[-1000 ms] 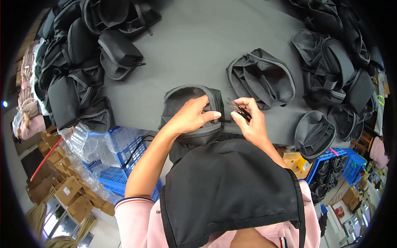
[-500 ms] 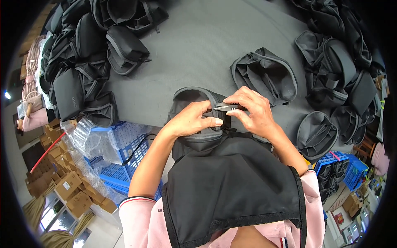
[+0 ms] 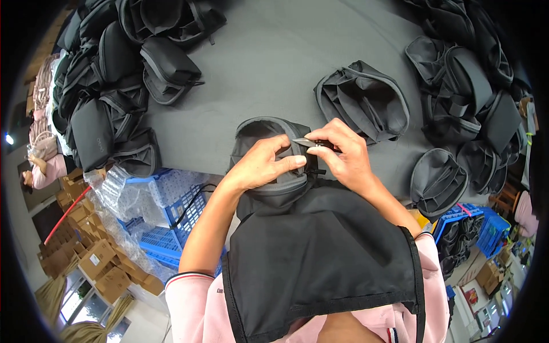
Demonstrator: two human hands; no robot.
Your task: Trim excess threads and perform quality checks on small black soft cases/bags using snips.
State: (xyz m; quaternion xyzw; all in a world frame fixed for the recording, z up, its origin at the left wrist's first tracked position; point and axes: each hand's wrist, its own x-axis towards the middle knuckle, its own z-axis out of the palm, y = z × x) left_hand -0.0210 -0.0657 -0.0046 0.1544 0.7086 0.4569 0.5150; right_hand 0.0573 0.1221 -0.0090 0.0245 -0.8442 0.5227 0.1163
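Note:
A black zippered pouch [image 3: 250,131] stands open at the table's near edge, in front of my body. My left hand [image 3: 266,164] is closed on its rim, thumb outside and fingers reaching toward the inside. Between the thumb and fingers of my right hand [image 3: 346,151] are small thread snips [image 3: 303,142] with metal blades and a dark handle. Their tips point left and lie right beside the pouch's zipper edge. Just beyond my right hand, another open black pouch [image 3: 366,100] with inner pockets rests on the table.
Piled black pouches [image 3: 91,131] cover the table's left side, and more pouches [image 3: 466,86] lie at the right. Blue plastic crates [image 3: 186,208] with bubble wrap [image 3: 137,197] stand below left. Cardboard boxes [image 3: 100,260] are farther left, near another person [image 3: 46,171]. A black apron [image 3: 326,251] covers my front.
The snips have shifted slightly left and up, and their blades now look closer together, nearer the pouch's edge. My left hand keeps its hold on the pouch. The view has shifted a little.

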